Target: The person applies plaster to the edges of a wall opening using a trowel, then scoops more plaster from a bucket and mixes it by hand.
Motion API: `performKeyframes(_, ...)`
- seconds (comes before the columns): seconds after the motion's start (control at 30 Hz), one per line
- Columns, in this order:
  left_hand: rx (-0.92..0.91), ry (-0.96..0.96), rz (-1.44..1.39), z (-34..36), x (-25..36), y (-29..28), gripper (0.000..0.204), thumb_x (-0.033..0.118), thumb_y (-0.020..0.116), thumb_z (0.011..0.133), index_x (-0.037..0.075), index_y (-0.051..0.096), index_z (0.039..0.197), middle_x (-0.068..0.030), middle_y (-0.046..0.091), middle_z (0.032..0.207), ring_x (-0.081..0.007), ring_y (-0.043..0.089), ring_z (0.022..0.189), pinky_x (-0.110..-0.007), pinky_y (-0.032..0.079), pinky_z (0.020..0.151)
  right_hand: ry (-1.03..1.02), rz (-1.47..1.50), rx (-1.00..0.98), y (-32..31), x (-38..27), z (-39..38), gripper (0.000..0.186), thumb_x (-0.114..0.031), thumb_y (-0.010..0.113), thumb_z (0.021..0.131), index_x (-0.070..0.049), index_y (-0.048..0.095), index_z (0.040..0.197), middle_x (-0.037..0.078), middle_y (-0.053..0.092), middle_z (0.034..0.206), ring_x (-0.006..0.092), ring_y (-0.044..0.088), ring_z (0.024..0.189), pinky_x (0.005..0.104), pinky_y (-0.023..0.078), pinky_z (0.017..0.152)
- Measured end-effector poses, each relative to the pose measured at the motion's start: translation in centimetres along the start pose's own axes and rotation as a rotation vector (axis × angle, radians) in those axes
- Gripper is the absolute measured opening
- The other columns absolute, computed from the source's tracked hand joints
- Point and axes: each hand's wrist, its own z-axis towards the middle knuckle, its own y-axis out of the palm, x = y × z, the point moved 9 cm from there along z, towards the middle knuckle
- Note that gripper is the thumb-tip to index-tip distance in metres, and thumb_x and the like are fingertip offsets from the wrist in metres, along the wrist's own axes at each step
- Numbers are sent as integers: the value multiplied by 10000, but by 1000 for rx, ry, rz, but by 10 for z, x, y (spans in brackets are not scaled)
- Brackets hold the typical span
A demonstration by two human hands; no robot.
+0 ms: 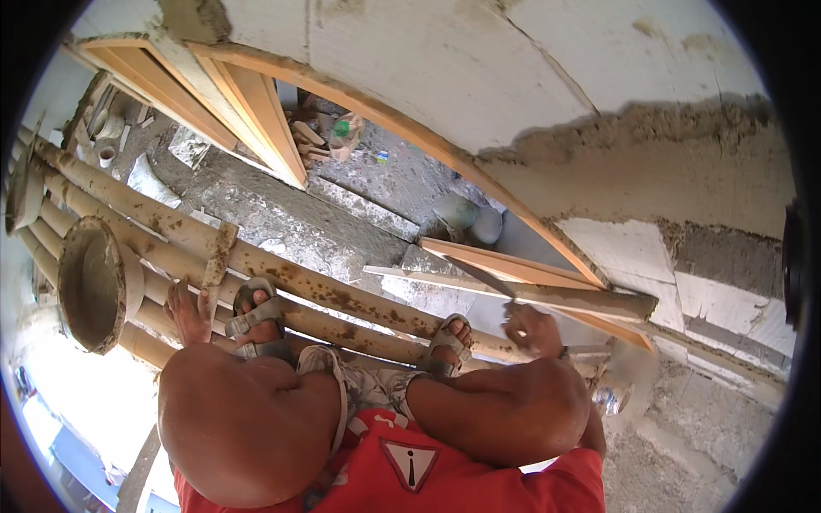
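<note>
My left hand (187, 315) lies with its fingers spread on the bamboo poles (329, 295) I squat on, holding nothing. Just left of it stands a round mortar pan (92, 282) with a mud-coloured inside. My right hand (532, 332), out past my right knee, is closed round the handle of what looks like a trowel. The trowel's dark, narrow blade (479, 275) points up and left, across the wooden door frame (547, 272). Most of the handle is hidden in my fingers.
Fresh mortar (650, 162) forms a rough band on the pale block wall (410, 77). Below the poles, the rubble-strewn floor (256, 201) holds scraps and a white sack (152, 181). A short wooden batten (220, 255) crosses the poles. A second pan (26, 192) stands far left.
</note>
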Motion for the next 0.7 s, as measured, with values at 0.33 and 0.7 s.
performKeyframes(0.33,13,-89,-55,10,0,-26,321,190,471,955,-42,493,1176,-206,547,1141,-293,507,1111,-419,384,930,274,-335,214,-119,38,-70,325,-129,777,810,-45,653,1099,119,658,813,265,651,643,396,499,566)
performKeyframes(0.7,347,-478,-378,-12,178,-130,209,80,410,956,-81,506,1049,-208,584,981,-245,590,950,-363,467,808,178,-359,175,-147,41,-31,300,-180,769,811,-41,652,1050,167,672,817,390,636,684,467,494,610)
